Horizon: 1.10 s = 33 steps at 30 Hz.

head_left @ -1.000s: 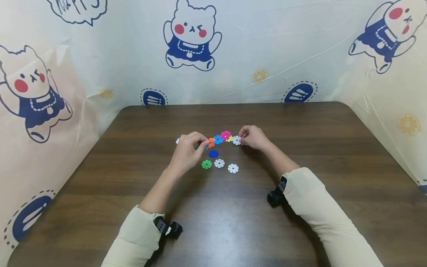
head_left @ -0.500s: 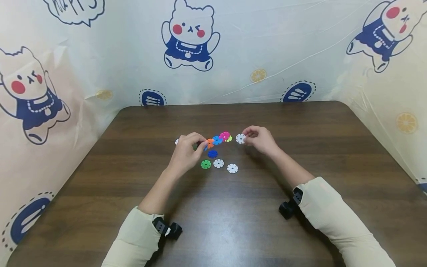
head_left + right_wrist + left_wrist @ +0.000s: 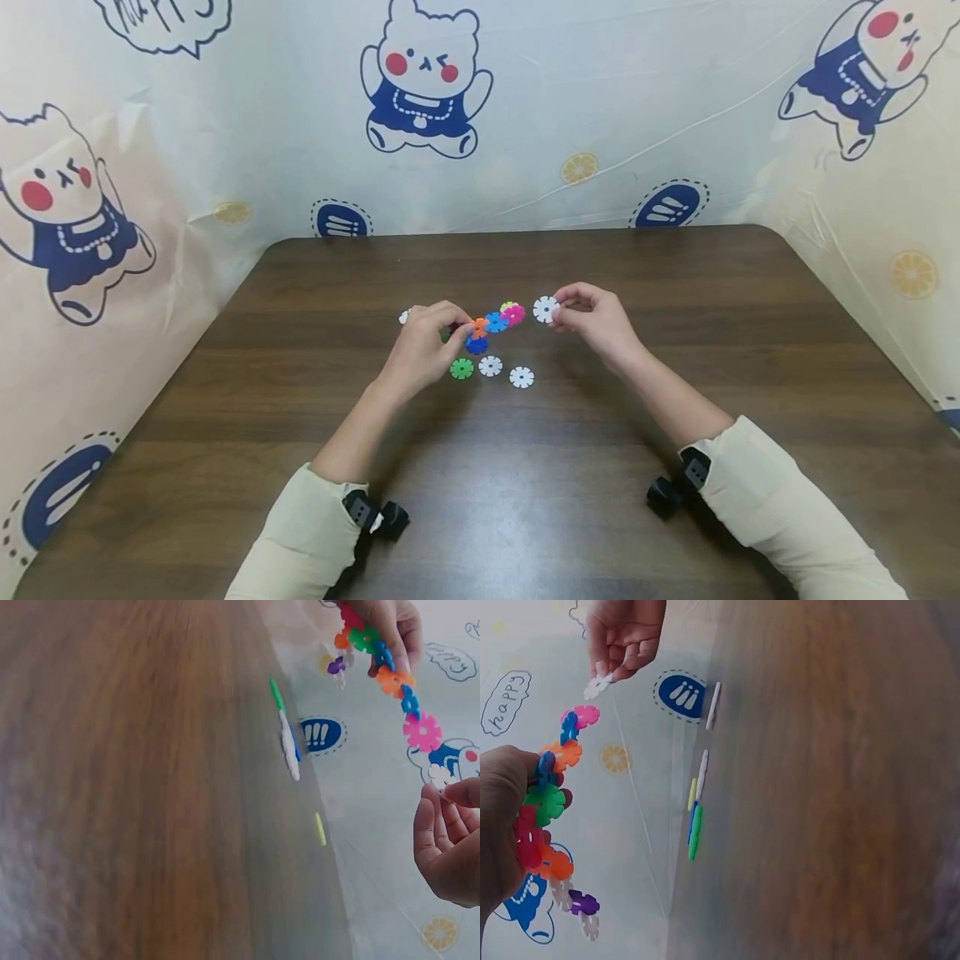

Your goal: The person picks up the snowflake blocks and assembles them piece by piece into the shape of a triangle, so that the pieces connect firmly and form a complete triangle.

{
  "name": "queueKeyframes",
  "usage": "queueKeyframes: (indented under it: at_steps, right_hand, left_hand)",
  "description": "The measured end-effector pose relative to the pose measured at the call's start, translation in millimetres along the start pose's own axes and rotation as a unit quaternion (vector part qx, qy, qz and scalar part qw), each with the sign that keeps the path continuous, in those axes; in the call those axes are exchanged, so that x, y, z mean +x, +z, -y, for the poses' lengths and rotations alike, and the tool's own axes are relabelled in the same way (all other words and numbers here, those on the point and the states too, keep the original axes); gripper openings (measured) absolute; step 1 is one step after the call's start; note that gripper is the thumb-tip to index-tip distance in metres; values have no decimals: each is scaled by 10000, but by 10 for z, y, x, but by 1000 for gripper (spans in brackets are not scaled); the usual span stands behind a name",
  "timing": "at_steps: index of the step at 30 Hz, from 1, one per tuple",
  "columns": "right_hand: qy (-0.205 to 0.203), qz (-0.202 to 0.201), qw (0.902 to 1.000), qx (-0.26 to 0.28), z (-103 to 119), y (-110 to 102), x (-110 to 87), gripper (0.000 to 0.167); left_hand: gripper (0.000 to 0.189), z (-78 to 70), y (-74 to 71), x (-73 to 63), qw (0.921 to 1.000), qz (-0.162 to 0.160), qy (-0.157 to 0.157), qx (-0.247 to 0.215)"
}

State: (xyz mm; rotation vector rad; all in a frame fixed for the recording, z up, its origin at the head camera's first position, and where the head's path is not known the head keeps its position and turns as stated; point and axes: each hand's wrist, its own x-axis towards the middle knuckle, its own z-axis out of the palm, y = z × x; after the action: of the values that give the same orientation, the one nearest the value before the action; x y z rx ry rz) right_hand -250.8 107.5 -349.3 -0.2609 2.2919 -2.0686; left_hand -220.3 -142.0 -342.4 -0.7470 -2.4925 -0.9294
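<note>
My left hand [image 3: 426,340] grips a chain of interlocked snowflake discs; its colours show best in the left wrist view, with a red disc [image 3: 529,838], a green disc [image 3: 546,804] and others. The chain's right end is a pink disc [image 3: 424,733], joined to a blue disc [image 3: 496,322]. The palm and fingers hide part of the chain in the head view. My right hand [image 3: 597,323] pinches a single white snowflake disc [image 3: 545,309] between thumb and fingertips. A small gap separates that white disc from the pink one. Both hands are raised off the tabletop.
Loose discs lie on the brown table [image 3: 495,500]: a green one [image 3: 462,368], a white one [image 3: 491,366], another white one [image 3: 522,377], a dark blue one [image 3: 476,345] and a yellow-green one [image 3: 507,306]. A printed curtain [image 3: 525,100] hangs behind the table.
My right hand has drawn the white disc away to the right, apart from the other discs. The chain in my left hand has shifted slightly right, its pink end now lower.
</note>
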Motion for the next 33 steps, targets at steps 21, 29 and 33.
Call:
queueKeyframes:
  at_steps: [21, 29, 33]
  right_hand:
    - [664, 89, 9927, 1004, 98, 40, -86, 26]
    - [862, 198, 9882, 1247, 107, 29, -96, 27]
    - [1020, 214, 9845, 1408, 102, 18, -97, 22]
  left_hand:
    - [10, -55, 30, 25, 9944, -203, 946, 436]
    - [11, -70, 43, 27, 9857, -303, 1447, 805]
    - [9, -78, 52, 30, 9801, -405, 1695, 952]
